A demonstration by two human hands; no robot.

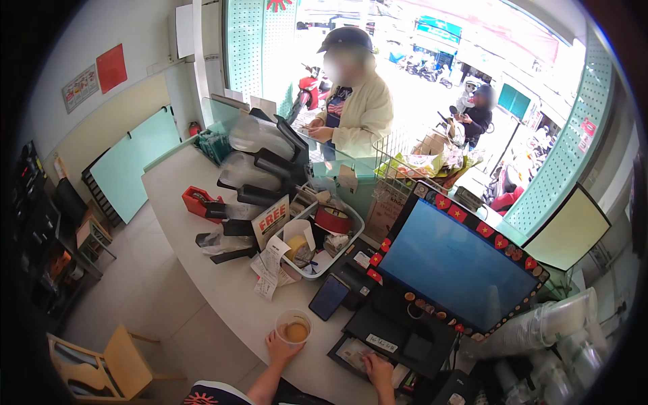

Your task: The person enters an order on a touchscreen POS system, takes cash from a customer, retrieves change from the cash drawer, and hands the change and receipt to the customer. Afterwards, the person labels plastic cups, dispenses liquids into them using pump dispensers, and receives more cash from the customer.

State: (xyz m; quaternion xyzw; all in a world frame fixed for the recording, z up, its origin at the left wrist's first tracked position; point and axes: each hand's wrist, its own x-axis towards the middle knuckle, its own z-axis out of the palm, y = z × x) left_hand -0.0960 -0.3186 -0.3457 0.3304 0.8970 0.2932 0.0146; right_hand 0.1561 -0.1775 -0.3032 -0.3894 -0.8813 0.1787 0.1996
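Note:
My left hand [282,349] is wrapped round a clear plastic cup [293,317] with a brown drink in the bottom, at the near edge of the counter. Right of it, a black cash drawer [339,360] is pulled partly out, with banknotes [352,352] lying in it. Over the drawer, my right hand [379,370] has its fingers pinched at the edge of a banknote. Between the cup and the monitor lies a dark phone [329,297].
A grey bin [314,273] of tape, papers and receipts stands on the counter [179,202], beside black cup dispensers [260,165]. A monitor [459,260] rises at right, near stacked plastic cups [560,317]. Across the counter stands a person in a cream jacket [368,111].

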